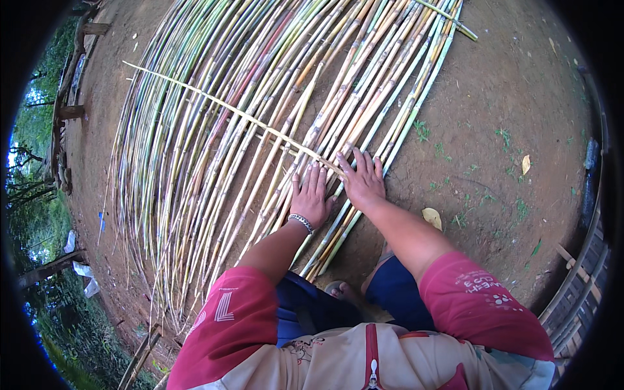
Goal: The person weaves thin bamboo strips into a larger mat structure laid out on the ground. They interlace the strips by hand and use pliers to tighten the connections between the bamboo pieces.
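Many long, thin bamboo-like canes (pixel 214 162) lie side by side on the ground, green, tan and a few reddish. A pale split strip (pixel 250 118) crosses over them, its near end between my hands. My left hand (pixel 312 195) rests palm down on the canes just below that end, fingers stretched out. To its right, my right hand (pixel 362 181) lies on the outer canes with fingers spread, its thumb beside the strip's end. What lies under both palms is hidden.
Bare brown earth (pixel 507 117) with small weeds and a dry leaf (pixel 526 164) borders the canes on the right. A yellowish leaf (pixel 431 218) lies by my right forearm. Wooden posts (pixel 71 112) and greenery stand at the left; a slatted wooden structure (pixel 578 292) is at lower right.
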Demonstrator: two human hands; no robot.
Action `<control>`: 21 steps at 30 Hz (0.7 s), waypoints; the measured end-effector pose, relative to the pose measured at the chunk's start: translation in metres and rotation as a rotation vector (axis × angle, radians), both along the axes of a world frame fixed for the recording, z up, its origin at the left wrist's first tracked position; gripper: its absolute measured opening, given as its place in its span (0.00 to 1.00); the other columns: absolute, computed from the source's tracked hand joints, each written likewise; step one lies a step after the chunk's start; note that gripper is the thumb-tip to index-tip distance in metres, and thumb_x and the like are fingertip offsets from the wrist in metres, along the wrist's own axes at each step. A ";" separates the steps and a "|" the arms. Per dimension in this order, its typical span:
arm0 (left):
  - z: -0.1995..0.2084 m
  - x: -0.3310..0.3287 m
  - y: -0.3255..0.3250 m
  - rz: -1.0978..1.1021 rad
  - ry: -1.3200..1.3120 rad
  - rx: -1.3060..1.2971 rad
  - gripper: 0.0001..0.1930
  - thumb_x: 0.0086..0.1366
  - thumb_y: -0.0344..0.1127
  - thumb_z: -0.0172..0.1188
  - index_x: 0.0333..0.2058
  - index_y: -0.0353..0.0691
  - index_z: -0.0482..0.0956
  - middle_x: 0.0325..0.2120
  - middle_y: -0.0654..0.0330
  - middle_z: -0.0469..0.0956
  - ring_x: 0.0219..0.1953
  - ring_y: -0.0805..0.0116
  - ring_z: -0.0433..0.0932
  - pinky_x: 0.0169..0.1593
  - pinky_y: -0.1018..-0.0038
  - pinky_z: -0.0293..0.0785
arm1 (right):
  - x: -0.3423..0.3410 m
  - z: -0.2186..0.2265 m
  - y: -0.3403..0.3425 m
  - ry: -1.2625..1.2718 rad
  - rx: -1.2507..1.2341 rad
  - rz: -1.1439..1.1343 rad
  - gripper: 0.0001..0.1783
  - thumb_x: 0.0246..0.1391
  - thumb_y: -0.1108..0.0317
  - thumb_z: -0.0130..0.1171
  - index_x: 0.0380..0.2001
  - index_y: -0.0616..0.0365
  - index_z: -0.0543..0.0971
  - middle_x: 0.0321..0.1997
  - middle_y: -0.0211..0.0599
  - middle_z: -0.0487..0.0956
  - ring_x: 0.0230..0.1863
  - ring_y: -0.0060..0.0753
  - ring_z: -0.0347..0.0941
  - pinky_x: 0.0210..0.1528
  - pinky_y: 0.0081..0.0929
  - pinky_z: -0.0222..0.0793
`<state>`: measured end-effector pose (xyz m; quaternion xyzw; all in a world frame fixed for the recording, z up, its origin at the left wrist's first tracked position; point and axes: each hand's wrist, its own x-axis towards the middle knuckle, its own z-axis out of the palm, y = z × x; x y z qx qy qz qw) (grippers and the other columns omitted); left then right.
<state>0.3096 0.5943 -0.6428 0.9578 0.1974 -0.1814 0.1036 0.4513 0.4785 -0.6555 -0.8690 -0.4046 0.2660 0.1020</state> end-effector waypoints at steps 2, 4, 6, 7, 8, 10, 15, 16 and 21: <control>-0.010 -0.001 0.007 -0.043 0.025 0.061 0.44 0.67 0.52 0.56 0.73 0.37 0.48 0.75 0.49 0.45 0.77 0.54 0.42 0.75 0.45 0.35 | 0.000 -0.002 0.000 -0.007 -0.008 -0.004 0.35 0.66 0.54 0.51 0.74 0.28 0.55 0.79 0.38 0.48 0.78 0.47 0.45 0.78 0.50 0.32; -0.011 -0.001 0.020 -0.040 -0.020 -0.006 0.44 0.67 0.52 0.57 0.73 0.37 0.47 0.74 0.48 0.46 0.77 0.54 0.44 0.76 0.50 0.37 | 0.003 -0.006 -0.001 -0.020 -0.004 -0.010 0.34 0.66 0.53 0.51 0.74 0.28 0.56 0.80 0.37 0.48 0.79 0.46 0.44 0.78 0.49 0.31; -0.014 -0.002 0.041 -0.095 -0.025 -0.020 0.44 0.67 0.52 0.57 0.73 0.37 0.48 0.74 0.48 0.47 0.77 0.54 0.44 0.76 0.54 0.38 | 0.001 -0.009 -0.004 -0.028 0.009 -0.008 0.33 0.67 0.52 0.50 0.74 0.29 0.58 0.80 0.37 0.47 0.79 0.46 0.42 0.78 0.47 0.30; -0.010 -0.003 0.043 -0.113 0.006 0.018 0.44 0.67 0.52 0.57 0.72 0.36 0.49 0.74 0.47 0.48 0.77 0.54 0.44 0.77 0.56 0.38 | 0.003 0.000 -0.001 0.006 -0.027 0.004 0.32 0.67 0.51 0.49 0.73 0.31 0.59 0.81 0.36 0.45 0.80 0.45 0.38 0.79 0.46 0.29; -0.014 -0.002 0.041 -0.100 -0.010 0.021 0.43 0.67 0.52 0.56 0.72 0.36 0.49 0.74 0.46 0.48 0.76 0.53 0.44 0.77 0.54 0.37 | 0.004 -0.001 -0.002 -0.012 -0.017 0.018 0.33 0.67 0.51 0.50 0.74 0.32 0.58 0.81 0.35 0.46 0.81 0.44 0.37 0.79 0.47 0.30; -0.011 0.004 0.022 -0.058 0.007 0.055 0.42 0.68 0.52 0.55 0.72 0.35 0.50 0.74 0.46 0.48 0.76 0.51 0.44 0.76 0.51 0.35 | 0.003 -0.007 -0.006 -0.018 0.021 0.001 0.36 0.65 0.52 0.54 0.74 0.34 0.57 0.80 0.36 0.45 0.81 0.44 0.36 0.78 0.49 0.30; -0.017 0.004 0.011 -0.023 -0.011 0.010 0.42 0.70 0.56 0.51 0.72 0.34 0.49 0.74 0.41 0.44 0.76 0.43 0.39 0.75 0.47 0.31 | 0.014 -0.003 -0.008 -0.005 -0.027 0.089 0.36 0.65 0.53 0.53 0.74 0.30 0.56 0.82 0.30 0.41 0.81 0.43 0.34 0.78 0.50 0.30; -0.013 0.007 0.017 -0.027 -0.004 0.014 0.42 0.70 0.57 0.50 0.72 0.34 0.49 0.74 0.40 0.43 0.76 0.42 0.38 0.75 0.47 0.31 | 0.015 0.001 -0.005 -0.006 -0.019 0.098 0.36 0.65 0.53 0.53 0.74 0.30 0.56 0.82 0.29 0.41 0.81 0.43 0.34 0.78 0.50 0.30; 0.000 0.011 0.005 -0.030 0.159 -0.006 0.53 0.67 0.69 0.46 0.73 0.30 0.42 0.74 0.35 0.37 0.76 0.38 0.30 0.74 0.43 0.25 | 0.014 0.006 -0.007 0.063 -0.015 0.074 0.34 0.67 0.58 0.46 0.75 0.30 0.54 0.83 0.28 0.40 0.82 0.41 0.32 0.78 0.50 0.27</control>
